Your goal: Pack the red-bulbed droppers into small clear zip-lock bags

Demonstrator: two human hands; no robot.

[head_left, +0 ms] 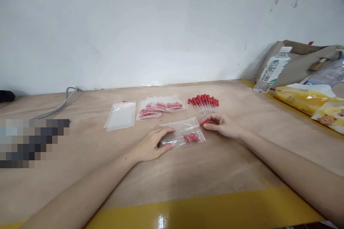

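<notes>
My left hand (156, 144) holds the left end of a clear zip-lock bag (177, 128), thumb and fingers apart along its edges. Inside the bag, near its right end, lie droppers with red rubber bulbs (191, 138); their stems hardly show. My right hand (219, 125) pinches another red-bulbed dropper (204, 123) by the bag's right end. The bulb shows, and the rest is hard to make out. Just beyond that hand lies a fanned row of several red-bulbed droppers (205, 102) with clear stems pointing toward me.
Filled bags (161, 105) with red bulbs overlap behind the held bag. To their left is a stack of flat bags (120, 115). A plastic bottle (272, 69), a grey-beige bag (298, 61) and yellow packets (303, 98) stand at right. A grey cable (57, 107) runs along the left.
</notes>
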